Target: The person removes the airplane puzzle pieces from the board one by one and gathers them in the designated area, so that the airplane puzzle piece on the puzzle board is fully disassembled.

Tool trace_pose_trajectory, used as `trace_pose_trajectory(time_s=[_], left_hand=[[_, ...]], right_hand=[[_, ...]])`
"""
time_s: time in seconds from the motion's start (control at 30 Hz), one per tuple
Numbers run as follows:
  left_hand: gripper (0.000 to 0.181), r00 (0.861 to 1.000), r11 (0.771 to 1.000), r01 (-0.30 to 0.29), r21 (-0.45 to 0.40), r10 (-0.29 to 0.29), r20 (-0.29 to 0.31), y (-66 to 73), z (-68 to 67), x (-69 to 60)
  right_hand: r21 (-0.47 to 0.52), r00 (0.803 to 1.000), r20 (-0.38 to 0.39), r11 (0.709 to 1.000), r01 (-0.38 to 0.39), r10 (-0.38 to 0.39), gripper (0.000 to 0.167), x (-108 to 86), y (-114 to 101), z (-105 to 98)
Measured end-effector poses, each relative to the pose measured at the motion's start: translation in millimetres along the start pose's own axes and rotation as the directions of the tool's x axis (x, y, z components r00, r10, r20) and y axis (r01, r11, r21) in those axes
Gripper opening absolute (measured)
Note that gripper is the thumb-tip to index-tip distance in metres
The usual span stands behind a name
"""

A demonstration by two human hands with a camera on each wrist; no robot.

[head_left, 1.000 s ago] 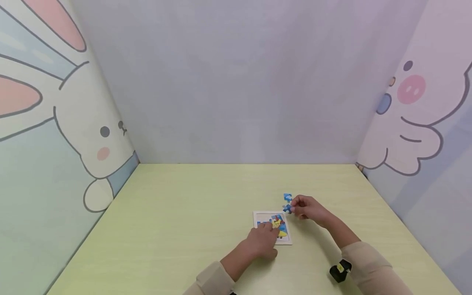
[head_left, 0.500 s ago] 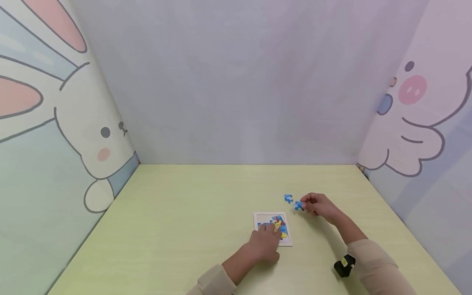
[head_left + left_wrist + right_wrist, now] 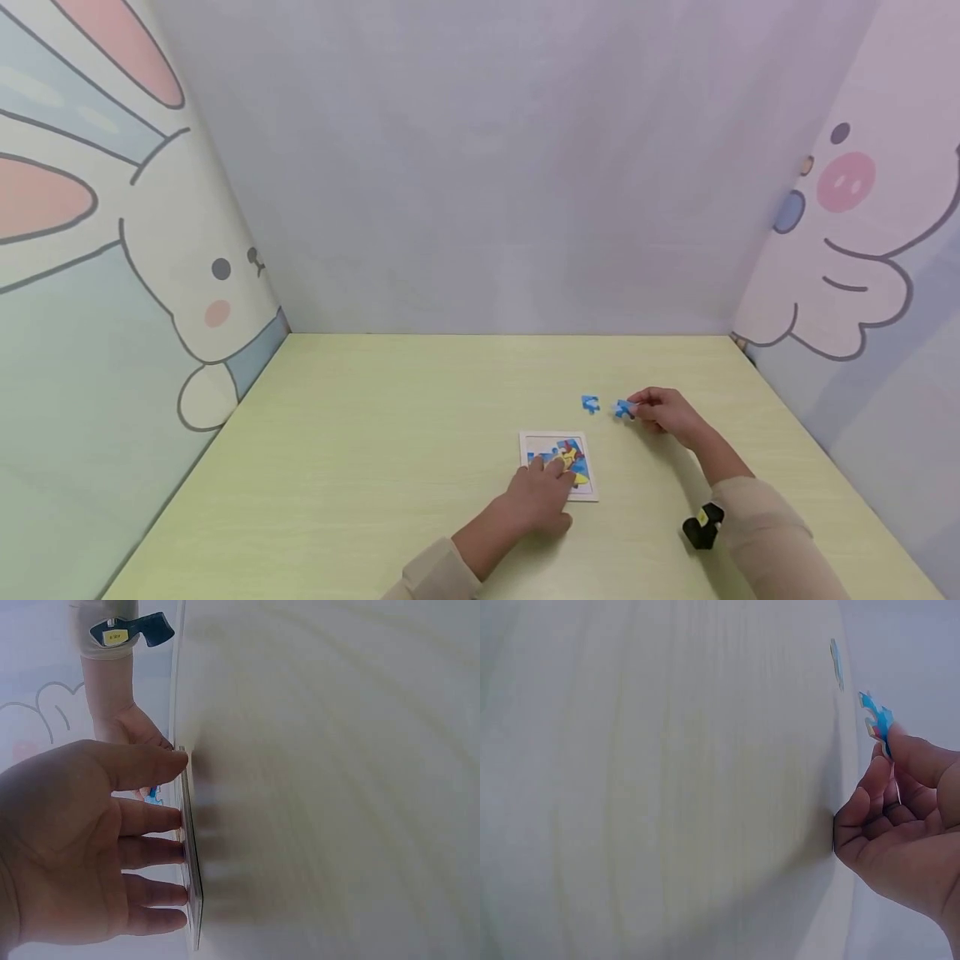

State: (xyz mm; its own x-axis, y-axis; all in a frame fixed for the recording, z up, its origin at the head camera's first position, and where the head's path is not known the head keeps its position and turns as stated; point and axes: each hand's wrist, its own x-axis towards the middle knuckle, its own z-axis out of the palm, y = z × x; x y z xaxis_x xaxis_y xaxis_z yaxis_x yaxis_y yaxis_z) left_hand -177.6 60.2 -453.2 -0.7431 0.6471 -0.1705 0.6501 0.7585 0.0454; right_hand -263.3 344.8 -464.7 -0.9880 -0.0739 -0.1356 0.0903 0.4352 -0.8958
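A blue puzzle piece (image 3: 624,409) is pinched between thumb and fingers of my right hand (image 3: 667,414); the right wrist view shows the same piece (image 3: 879,724) held up off the table. My left hand (image 3: 537,497) rests its fingers on a white-framed puzzle board (image 3: 588,493), covering its lower left. In the left wrist view, the fairly straight fingers of the left hand (image 3: 112,840) touch the thin board (image 3: 193,877). Joined blue, yellow and red pieces show on the board, with a bare patch at its upper left. Another blue puzzle piece (image 3: 591,404) lies behind the board.
The pale yellow-green table (image 3: 360,433) runs back to a grey-white wall (image 3: 487,167). Side panels carry a cartoon rabbit (image 3: 217,275) and a cartoon pig (image 3: 847,183). A black strap-on device (image 3: 702,527) sits at the right sleeve.
My right hand has moved right and slightly away with its puzzle piece, apart from the loose piece and the board. My left hand has stayed on the board.
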Motion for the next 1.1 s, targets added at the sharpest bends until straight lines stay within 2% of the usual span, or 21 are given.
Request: trace_pose_trajectory(time_s=[0.27,0.47,0.7,0.83,1.1], left_hand=[[0.050,1.000,0.999,-0.023,0.034,0.023,-0.010,0.5,-4.0,1.3],[0.049,1.000,1.000,-0.019,-0.007,0.019,-0.004,-0.3,-2.5,2.8],[0.053,1.000,0.999,-0.016,-0.029,0.016,0.005,0.6,-0.9,3.5],[0.053,1.000,1.000,-0.017,-0.024,0.017,0.007,0.1,-0.8,3.4],[0.053,0.999,0.999,-0.034,-0.023,0.034,-0.005,-2.1,0.7,3.4]], right_hand=[[-0.053,0.999,-0.044,0.998,-0.013,0.011,0.023,14.1,-2,0],[-0.127,0.996,-0.086,0.992,-0.013,0.002,0.021,23.0,-2,4],[-0.254,0.990,-0.134,0.967,0.003,-0.039,0.016,28.0,1,6],[-0.292,0.988,-0.145,0.956,0.012,-0.057,0.014,30.0,1,10],[-0.348,0.984,-0.177,0.937,-0.030,-0.035,0.015,32.5,1,12]])
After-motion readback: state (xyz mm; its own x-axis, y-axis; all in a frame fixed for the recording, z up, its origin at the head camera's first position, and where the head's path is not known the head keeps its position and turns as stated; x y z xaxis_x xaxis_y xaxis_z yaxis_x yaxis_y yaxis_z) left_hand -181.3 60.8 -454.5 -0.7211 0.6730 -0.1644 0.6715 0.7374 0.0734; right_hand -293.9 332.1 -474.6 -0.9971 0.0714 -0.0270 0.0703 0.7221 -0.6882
